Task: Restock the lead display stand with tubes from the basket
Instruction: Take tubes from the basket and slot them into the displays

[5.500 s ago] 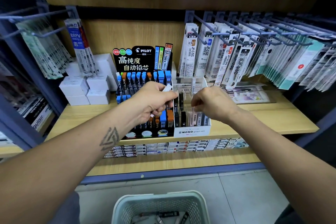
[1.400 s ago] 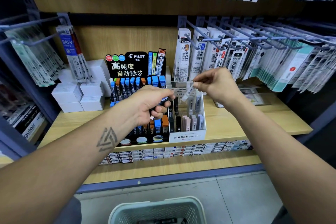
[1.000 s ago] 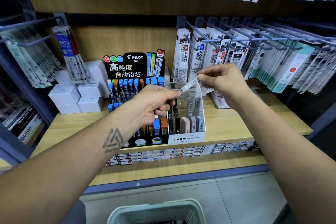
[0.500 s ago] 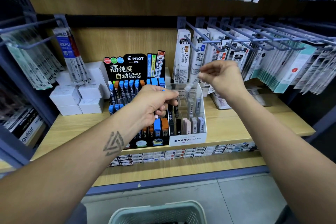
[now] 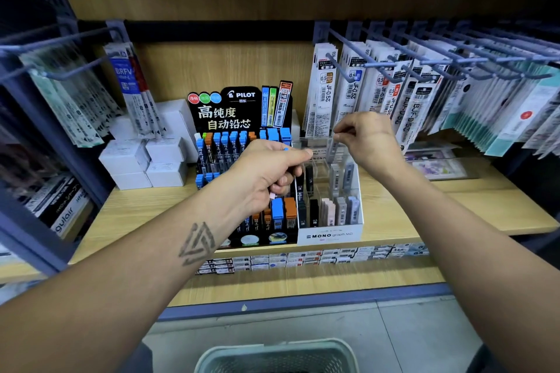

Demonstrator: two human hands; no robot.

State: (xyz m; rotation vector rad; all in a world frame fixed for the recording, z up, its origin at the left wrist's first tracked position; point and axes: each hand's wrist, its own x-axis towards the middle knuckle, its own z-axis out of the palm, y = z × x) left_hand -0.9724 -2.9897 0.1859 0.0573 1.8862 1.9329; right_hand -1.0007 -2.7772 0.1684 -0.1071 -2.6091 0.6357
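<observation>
Two bare hands work over the white MONO display stand (image 5: 330,235) on the wooden shelf (image 5: 454,209). The right hand (image 5: 368,141) hovers above the stand's rear rows, its thumb and forefinger pinching the top of a pale grey lead tube (image 5: 334,145), which hangs upright just over the back compartments; whether its lower end already touches the stand is hard to tell. The left hand (image 5: 266,172) is clenched around a small bundle of tubes, a blue cap (image 5: 285,149) peeking out at the knuckles and a pale end showing under the palm. It sits in front of the black PILOT display (image 5: 239,113), which stands just beside the white stand, touching its left side. Black, pink and grey tubes fill the stand's front row. A pale green basket (image 5: 277,356) sits on the floor below, at the bottom edge.
</observation>
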